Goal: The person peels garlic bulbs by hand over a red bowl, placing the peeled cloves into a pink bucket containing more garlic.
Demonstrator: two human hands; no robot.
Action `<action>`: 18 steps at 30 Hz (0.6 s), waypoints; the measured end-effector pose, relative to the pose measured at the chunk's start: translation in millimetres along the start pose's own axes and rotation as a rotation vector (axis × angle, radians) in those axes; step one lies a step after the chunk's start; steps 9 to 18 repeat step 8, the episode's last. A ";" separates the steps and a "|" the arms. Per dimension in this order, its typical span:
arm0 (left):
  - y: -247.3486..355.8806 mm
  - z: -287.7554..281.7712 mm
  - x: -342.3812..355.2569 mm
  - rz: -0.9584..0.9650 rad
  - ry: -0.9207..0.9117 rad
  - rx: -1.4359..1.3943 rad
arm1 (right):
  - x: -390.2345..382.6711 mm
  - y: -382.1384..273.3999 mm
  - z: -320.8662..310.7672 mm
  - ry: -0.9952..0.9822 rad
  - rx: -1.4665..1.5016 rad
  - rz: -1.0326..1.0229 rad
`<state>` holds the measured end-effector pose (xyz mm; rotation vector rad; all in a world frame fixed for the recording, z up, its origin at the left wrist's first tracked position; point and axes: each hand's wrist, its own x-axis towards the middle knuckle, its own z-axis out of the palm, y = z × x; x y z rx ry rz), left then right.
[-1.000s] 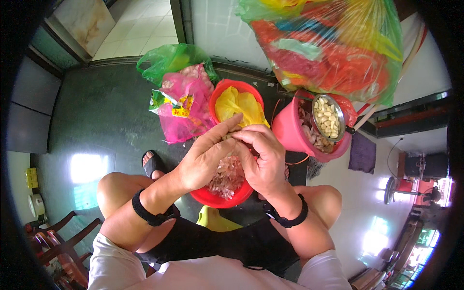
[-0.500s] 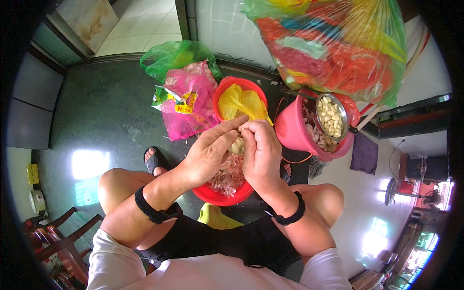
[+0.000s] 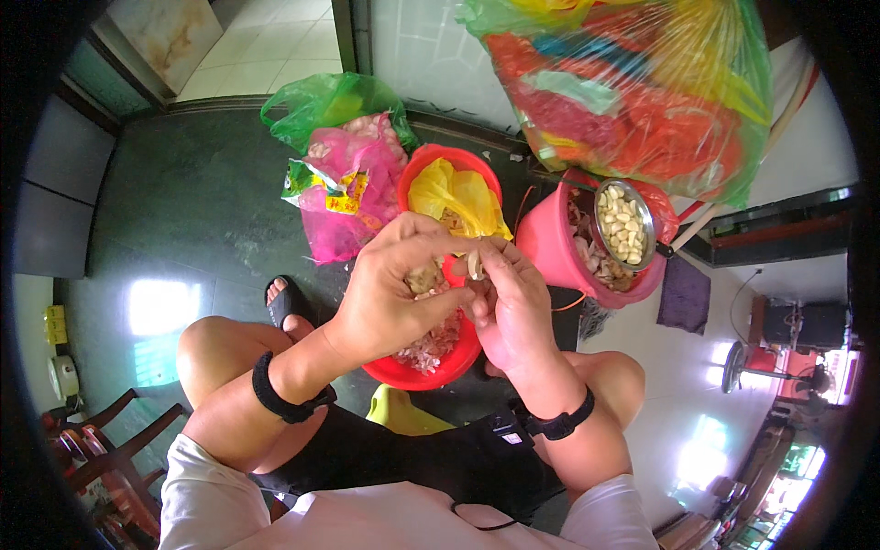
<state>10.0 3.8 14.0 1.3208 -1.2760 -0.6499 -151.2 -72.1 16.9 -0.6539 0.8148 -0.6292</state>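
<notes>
Both hands meet over a red basin (image 3: 438,376) holding pinkish-white garlic skins (image 3: 426,353). A pale garlic clove (image 3: 474,265) sits between my fingertips. My right hand (image 3: 515,307) is closed, pinching the clove with its thumb and fingers. My left hand (image 3: 390,280) curves in from the other side, its index finger reaching the clove and its thumb against the right fingers; some fingertips are hidden. Through the gap beside the left thumb, tan, unpeeled-looking garlic (image 3: 424,277) shows; I cannot tell whether it lies in the palm or in the basin.
Beyond stand a red tub (image 3: 496,174) with a yellow bag (image 3: 449,192), a pink mesh bag of garlic (image 3: 339,225) and a green bag (image 3: 321,101). At right, a metal bowl of peeled cloves (image 3: 623,225) rests on a pink bucket (image 3: 541,229). A large stuffed bag (image 3: 632,119) towers behind.
My hands have spread slightly apart and turned, so the clove shows between the fingertips. The right wrist has rotated, its palm side now more visible. The view has shifted a little.
</notes>
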 end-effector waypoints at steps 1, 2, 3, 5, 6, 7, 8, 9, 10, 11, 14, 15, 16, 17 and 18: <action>0.8 -0.2 -1.6 0.055 -0.022 0.044 | -1.6 1.9 4.5 0.037 0.001 -0.005; 1.9 1.3 -2.5 0.113 -0.046 0.083 | -3.4 4.3 4.5 0.039 0.001 -0.005; 4.5 3.7 -3.9 0.079 -0.027 0.077 | -6.0 6.7 3.7 0.008 0.005 -0.034; -0.5 2.6 -6.3 0.059 -0.036 0.056 | -8.6 9.1 0.9 -0.075 0.040 -0.060; -1.6 1.5 -7.0 0.040 -0.043 0.036 | -8.9 9.0 1.5 -0.078 0.044 -0.059; -0.3 1.0 -6.9 0.040 -0.034 0.031 | -9.6 8.2 3.0 -0.068 0.053 -0.048; 1.6 0.1 -6.4 0.040 -0.028 0.025 | -10.6 7.2 5.6 -0.056 0.064 -0.038; 1.6 0.1 -6.4 0.040 -0.028 0.025 | -10.6 7.2 5.6 -0.056 0.064 -0.038; 1.6 0.1 -6.4 0.040 -0.028 0.025 | -10.6 7.2 5.6 -0.056 0.064 -0.038; 1.6 0.1 -6.4 0.040 -0.028 0.025 | -10.6 7.2 5.6 -0.056 0.064 -0.038; 1.6 0.1 -6.4 0.040 -0.028 0.025 | -10.6 7.2 5.6 -0.056 0.064 -0.038; 1.6 0.1 -6.4 0.040 -0.028 0.025 | -10.6 7.2 5.6 -0.056 0.064 -0.038; 1.6 0.1 -6.4 0.040 -0.028 0.025 | -10.6 7.2 5.6 -0.056 0.064 -0.038; 1.6 0.1 -6.4 0.040 -0.028 0.025 | -10.6 7.2 5.6 -0.056 0.064 -0.038; 1.6 0.1 -6.4 0.040 -0.028 0.025 | -10.6 7.2 5.6 -0.056 0.064 -0.038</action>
